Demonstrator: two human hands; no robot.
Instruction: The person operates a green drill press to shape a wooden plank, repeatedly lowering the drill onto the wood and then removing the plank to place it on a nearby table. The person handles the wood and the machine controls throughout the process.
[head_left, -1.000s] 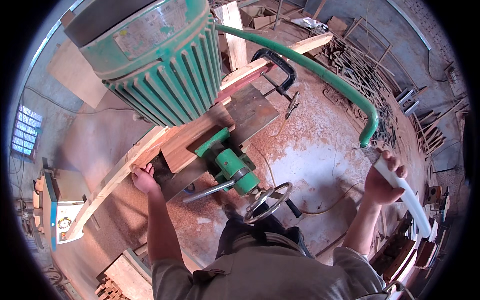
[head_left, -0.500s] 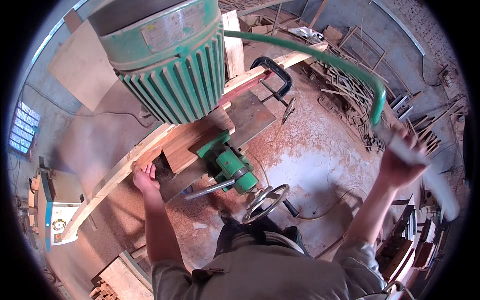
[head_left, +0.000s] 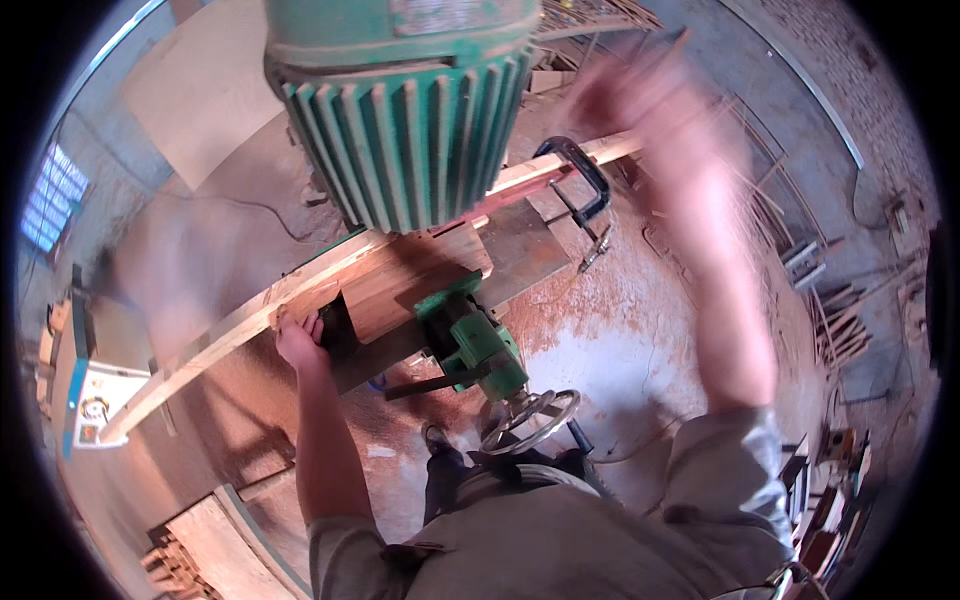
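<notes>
A wide brown wooden board lies under the big green ribbed motor, against a long pale wooden rail. A green screw clamp presses on its near side. My left hand is at the board's left end, fingers curled round the wood beside the rail; the exact contact is partly hidden. My right arm reaches far forward on the right. My right hand is smeared by motion, near the rail's far end and the black C-clamp, and its fingers cannot be made out.
A metal handwheel stands in front of my body, below the clamp. Wood scraps lie on the right side of the floor. Sawdust covers much of the ground. At left stands a white control panel.
My right hand has let go of the green lever's grey grip and swung forward and left; the lever no longer shows. My left hand's fingers have curled in at the wood. The view has shifted.
</notes>
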